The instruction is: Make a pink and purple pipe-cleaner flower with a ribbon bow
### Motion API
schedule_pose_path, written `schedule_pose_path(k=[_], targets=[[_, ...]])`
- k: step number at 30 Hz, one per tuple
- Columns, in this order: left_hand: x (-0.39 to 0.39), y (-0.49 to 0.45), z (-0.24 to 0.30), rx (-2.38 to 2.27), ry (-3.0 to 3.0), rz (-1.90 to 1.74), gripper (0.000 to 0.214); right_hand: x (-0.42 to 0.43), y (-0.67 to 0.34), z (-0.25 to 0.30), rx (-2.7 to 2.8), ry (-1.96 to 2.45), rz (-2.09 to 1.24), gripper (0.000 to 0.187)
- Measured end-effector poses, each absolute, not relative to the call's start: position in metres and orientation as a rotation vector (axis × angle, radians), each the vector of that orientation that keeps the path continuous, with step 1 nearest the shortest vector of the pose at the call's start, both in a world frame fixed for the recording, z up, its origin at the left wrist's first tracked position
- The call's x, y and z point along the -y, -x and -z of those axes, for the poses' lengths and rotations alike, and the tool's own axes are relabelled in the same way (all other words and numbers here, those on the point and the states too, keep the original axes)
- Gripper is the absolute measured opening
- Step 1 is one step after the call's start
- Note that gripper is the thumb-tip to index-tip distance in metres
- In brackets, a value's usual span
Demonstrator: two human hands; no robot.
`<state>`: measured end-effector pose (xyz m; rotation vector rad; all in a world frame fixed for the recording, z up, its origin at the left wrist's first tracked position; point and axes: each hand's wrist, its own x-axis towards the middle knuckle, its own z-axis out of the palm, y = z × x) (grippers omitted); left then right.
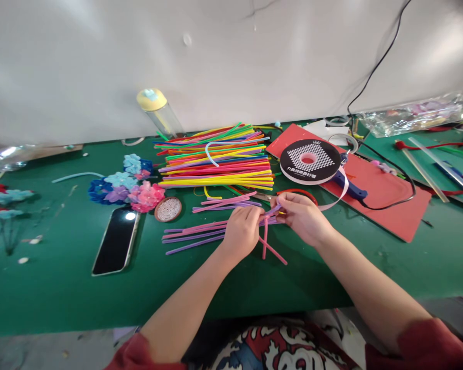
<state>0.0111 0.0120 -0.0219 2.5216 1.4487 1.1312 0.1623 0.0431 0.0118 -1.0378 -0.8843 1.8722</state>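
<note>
Head view showed the left hand and right hand close together, fingers curled in, both pinching a purple stem between them; pink stems hung just below. Bare worktop lay between the hands and its near edge, which the forearms crossed. More open green stretched right of the right forearm, below a red board; left of the left forearm, it ran out to a phone. Straight ahead, a stem pile took up the room, with the worktop's far edge beyond it, against a pale wall. Left of the left hand, a round dish held pale beads. Farther off, a yellow-lidded bottle stood, contents unclear. Far right of the right hand, a clear bag held blurred, pinkish things.
</note>
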Motion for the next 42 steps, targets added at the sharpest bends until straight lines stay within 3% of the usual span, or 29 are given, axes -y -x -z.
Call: schedule_pose_path(k=[7, 16, 22, 29, 35, 40, 42], targets=[[-0.016, -0.007, 0.029, -1.704, -2.54, -1.011, 0.016, -0.047, -0.166, -0.017, 1.133, 1.236, -1.549, 0.016], [-0.02, 0.006, 0.026, -2.163, -2.407, -0.667, 0.023, -0.04, -0.16, -0.005, 2.069, 1.479, -1.236, 0.039], [-0.019, 0.006, 0.028, -2.156, -2.413, -0.47, 0.024, -0.038, -0.157, -0.011, 2.095, 1.573, -1.066, 0.045], [-0.02, 0.005, 0.027, -2.177, -2.403, -0.426, 0.016, -0.039, -0.157, -0.011, 2.052, 1.54, -0.944, 0.039], [-0.02, 0.002, 0.025, -2.124, -2.495, -0.648, 0.018, -0.038, -0.157, -0.008, 2.035, 1.489, -0.885, 0.032], [-0.02, 0.001, 0.025, -1.879, -2.622, -0.941, 0.017, -0.037, -0.157, -0.003, 2.016, 1.305, -0.789, 0.003], [-0.02, 0.001, 0.025, -1.777, -2.656, -0.973, 0.016, -0.036, -0.157, 0.0, 2.046, 1.217, -0.737, 0.012]])
